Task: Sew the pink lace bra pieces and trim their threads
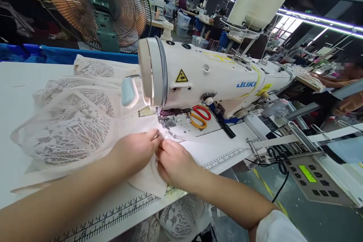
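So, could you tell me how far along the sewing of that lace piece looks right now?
Done: the bulk of the lace fabric is piled left of the sewing machine, beyond the needle. In hand: the left hand and right hand pinch the plain fabric edge just before the presser foot. Left: more lace hangs off the table's front edge, apparently unfed.

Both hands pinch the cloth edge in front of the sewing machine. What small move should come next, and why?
Probably slide the pinched cloth edge forward under the presser foot. The left hand and right hand hold it together just short of the foot, and the lace fabric lies bunched to the left of the machine, so the edge seems not yet fed.
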Motion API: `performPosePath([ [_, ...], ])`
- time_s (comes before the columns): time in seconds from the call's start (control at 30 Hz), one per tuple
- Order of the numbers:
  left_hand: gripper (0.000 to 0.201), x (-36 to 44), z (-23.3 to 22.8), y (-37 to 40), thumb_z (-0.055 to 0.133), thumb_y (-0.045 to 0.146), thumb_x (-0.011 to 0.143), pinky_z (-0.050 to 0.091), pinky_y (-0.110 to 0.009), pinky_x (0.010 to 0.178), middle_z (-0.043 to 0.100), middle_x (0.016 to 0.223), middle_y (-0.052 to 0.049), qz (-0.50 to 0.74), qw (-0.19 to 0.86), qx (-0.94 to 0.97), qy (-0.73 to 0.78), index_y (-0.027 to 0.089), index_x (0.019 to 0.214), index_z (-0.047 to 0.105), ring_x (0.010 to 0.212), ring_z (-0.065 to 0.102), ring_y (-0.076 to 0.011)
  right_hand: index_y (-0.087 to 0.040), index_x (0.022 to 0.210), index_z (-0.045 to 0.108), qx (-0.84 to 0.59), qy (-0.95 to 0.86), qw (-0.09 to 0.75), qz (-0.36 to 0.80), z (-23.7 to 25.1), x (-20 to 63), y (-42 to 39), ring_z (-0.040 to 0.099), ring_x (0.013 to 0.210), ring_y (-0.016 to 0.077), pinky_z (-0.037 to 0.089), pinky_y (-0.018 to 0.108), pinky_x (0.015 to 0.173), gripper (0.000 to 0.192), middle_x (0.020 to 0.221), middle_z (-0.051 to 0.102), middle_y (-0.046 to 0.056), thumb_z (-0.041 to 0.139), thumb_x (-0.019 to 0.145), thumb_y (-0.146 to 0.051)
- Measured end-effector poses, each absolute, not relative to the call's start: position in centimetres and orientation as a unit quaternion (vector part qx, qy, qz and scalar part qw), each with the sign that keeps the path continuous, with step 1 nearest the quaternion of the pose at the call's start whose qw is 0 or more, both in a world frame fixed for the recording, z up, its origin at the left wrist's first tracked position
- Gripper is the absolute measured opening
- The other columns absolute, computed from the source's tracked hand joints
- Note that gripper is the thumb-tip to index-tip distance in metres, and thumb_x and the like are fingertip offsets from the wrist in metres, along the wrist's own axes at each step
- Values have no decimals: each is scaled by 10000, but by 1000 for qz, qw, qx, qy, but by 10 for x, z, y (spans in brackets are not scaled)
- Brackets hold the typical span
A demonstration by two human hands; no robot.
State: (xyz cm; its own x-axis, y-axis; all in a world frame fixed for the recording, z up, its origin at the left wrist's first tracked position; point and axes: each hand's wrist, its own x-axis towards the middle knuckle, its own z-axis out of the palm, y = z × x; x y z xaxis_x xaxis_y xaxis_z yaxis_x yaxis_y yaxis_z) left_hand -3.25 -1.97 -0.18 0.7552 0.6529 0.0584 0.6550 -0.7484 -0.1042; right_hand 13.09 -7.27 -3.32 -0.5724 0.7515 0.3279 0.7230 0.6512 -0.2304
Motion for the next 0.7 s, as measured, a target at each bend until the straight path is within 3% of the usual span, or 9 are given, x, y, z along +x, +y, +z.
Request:
performPosePath([
  [0.17, 335, -46, -14, -24, 389, 75, 878, 524, -346, 700, 671, 1058, -130, -80, 69, -956, -272, 99, 1080, 655, 823, 614, -236, -51, 1043, 617, -388, -891, 230, 47, -35, 134, -75, 528, 1087, 276, 456, 398, 985, 294, 1123, 608, 168, 451, 838, -182],
  [0.4, 363, -59, -19, -13, 337, 153, 918, 550, -365, 782, 658, 1142, -142, -132, 19, -956, -262, 110, 1100, 648, 930, 621, -247, -89, 1013, 612, -351, -889, 280, 83, -36, 147, -80, 549, 1100, 246, 472, 381, 976, 251, 1145, 620, 146, 422, 899, -207],
  [0.7, 328, -60, -13, -11, 351, 178, 929, 552, -324, 685, 651, 1080, -133, -118, -10, -952, -282, 164, 1058, 652, 941, 624, -246, -118, 997, 609, -351, -889, 283, 79, -37, 149, -79, 561, 1092, 239, 479, 375, 961, 198, 1127, 632, 128, 470, 880, -195],
])
